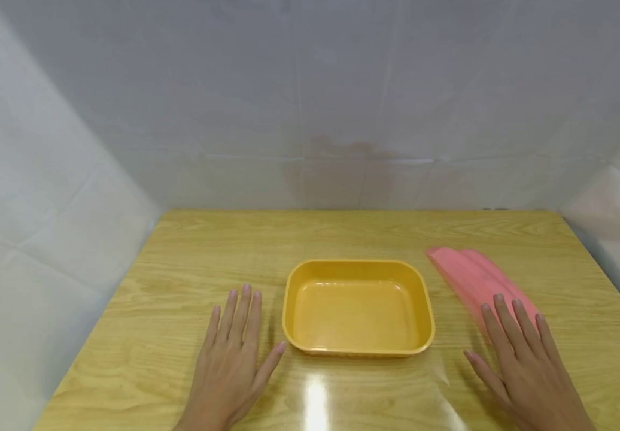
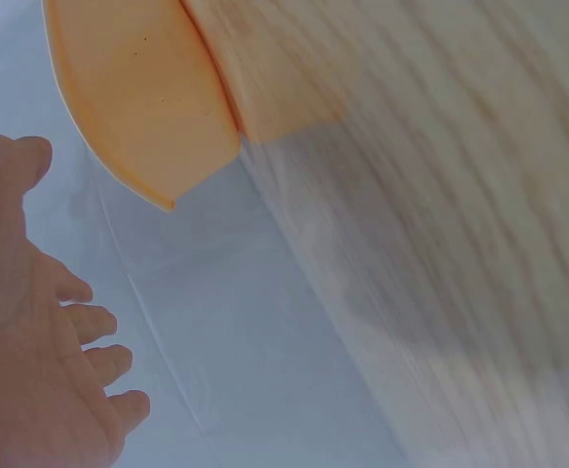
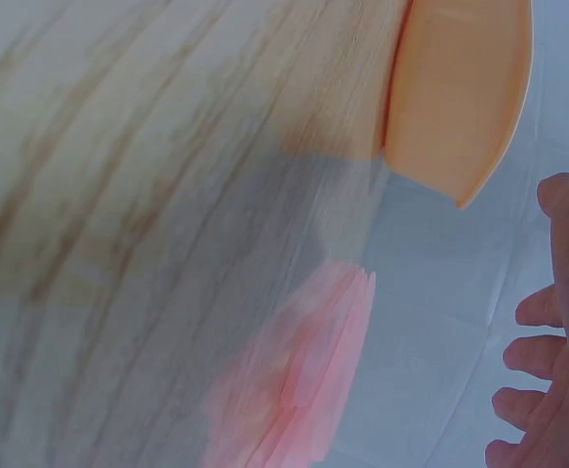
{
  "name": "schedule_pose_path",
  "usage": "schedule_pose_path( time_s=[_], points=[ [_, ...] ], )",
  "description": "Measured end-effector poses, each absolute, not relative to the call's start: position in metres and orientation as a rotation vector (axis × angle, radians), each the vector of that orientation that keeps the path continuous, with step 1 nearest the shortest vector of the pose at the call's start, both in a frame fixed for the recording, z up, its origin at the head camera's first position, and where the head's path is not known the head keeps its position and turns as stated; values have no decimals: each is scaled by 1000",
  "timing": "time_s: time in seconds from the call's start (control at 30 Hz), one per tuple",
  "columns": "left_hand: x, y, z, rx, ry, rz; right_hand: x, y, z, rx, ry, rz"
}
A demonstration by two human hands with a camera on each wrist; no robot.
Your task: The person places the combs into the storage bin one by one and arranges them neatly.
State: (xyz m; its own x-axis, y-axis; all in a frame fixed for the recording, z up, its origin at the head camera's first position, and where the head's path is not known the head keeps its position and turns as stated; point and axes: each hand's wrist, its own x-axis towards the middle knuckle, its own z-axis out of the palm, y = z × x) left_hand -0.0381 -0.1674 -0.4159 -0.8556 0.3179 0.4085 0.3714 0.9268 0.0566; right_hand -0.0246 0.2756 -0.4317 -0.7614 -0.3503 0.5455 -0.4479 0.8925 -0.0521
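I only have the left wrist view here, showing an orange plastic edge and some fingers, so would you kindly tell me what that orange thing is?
Observer: It is a shallow rectangular orange plastic tray with nothing inside, sitting on the light wooden table.
Operator: Thank you. Where is the left hand relative to it?
Observer: The left hand lies flat on the table just left of the tray, fingers straight, holding nothing.
Operator: And is there anything else on the table?
Observer: Yes, a folded pink ribbed cloth lies right of the tray, and the right hand has its straight fingertips resting over the cloth's near end.
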Motion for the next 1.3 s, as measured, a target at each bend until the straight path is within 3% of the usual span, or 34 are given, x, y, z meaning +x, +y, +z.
schedule_pose_path(
  time_s=[0.53, 1.3],
  points=[
    [-41, -165, -412, -515, -2686, -204, -27, 279, -426, 557, -2580, 307],
    [-60, -156, -406, -547, -2720, -423, -58, 294, -423, 583, -2472, 387]
  ],
)
